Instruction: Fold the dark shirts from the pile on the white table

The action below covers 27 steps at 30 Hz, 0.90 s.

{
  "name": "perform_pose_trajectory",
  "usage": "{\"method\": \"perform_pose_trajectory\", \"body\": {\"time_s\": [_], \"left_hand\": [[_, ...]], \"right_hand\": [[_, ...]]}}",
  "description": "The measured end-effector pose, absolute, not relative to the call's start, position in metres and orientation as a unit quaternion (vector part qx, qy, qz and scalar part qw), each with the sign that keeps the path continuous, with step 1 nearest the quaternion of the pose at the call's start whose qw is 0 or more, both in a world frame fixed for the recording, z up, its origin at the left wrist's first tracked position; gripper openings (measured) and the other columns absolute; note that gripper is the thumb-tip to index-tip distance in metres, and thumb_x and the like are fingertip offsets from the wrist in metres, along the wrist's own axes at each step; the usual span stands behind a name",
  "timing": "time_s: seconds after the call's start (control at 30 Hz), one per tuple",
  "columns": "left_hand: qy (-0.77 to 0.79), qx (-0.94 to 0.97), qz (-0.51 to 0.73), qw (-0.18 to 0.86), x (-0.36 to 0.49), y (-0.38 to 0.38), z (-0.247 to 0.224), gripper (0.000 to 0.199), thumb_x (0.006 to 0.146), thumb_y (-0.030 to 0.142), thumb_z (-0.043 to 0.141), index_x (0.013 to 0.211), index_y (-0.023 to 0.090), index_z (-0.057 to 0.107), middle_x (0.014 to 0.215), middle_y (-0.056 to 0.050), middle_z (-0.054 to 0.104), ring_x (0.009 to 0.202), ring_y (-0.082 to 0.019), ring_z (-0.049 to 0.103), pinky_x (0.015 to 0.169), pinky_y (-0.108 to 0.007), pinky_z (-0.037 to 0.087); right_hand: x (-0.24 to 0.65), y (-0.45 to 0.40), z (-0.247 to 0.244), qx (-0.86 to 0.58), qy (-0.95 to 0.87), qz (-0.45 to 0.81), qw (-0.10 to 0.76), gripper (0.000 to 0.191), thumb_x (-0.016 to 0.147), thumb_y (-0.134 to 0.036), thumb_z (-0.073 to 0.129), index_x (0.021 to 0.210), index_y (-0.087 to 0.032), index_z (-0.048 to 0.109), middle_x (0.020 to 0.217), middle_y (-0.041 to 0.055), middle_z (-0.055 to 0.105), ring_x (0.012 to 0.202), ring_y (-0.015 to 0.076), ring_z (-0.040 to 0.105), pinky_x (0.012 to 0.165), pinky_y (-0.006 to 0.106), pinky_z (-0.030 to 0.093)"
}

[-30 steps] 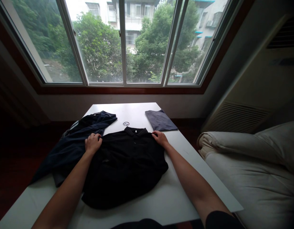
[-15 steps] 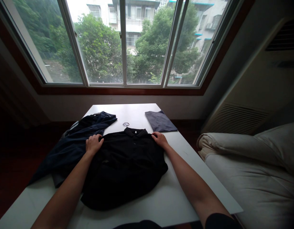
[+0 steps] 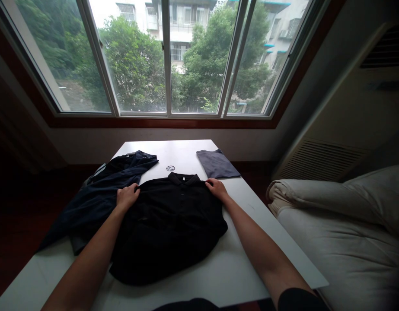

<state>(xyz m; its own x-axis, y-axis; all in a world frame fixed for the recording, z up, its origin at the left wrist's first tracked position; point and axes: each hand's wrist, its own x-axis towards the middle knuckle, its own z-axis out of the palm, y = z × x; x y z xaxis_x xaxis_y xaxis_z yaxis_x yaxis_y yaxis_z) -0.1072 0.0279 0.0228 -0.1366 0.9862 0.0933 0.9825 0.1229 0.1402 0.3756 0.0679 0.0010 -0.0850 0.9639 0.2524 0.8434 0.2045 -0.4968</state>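
Note:
A black polo shirt [image 3: 173,224] lies spread on the white table, its collar towards the window and its hem towards me. My left hand [image 3: 127,196] is closed on the shirt's left shoulder edge. At the opposite shoulder, my right hand [image 3: 217,189] pinches the fabric between thumb and fingers. Beside my left hand is a heap of dark navy clothing [image 3: 98,198], loosely piled and partly behind my forearm. A folded grey cloth [image 3: 218,164] rests beyond my right hand. The sleeves of the black shirt are hard to make out.
The white table [image 3: 251,224] reaches towards the window [image 3: 167,60]. A small round dark-outlined mark or object [image 3: 170,168] is beyond the collar. To the right stands a pale sofa [image 3: 342,229], with a vented cream unit [image 3: 329,160] behind it.
Both hands keep their hold on the shirt's shoulders. The left fingers look slightly more closed on the fabric; the view has shifted very little.

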Motion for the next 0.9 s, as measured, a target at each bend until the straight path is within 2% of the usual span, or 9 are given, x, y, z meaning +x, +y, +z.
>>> {"method": "perform_pose_trajectory", "body": {"time_s": [0.9], "left_hand": [[0.749,0.653,0.108,0.026,-0.1056,0.0261,0.0245,0.04,0.098,0.045,0.043,0.124,0.029,0.069,0.115,-0.009,0.078,0.117,-0.031,0.067,0.103,-0.044,0.038]], "right_hand": [[0.3757,0.0691,-0.0005,-0.618,-0.734,0.104,0.263,0.017,0.097,-0.031,0.064,0.108,-0.025,0.075,0.113,0.005,0.076,0.105,0.021,0.069,0.092,0.027,0.048]]}}
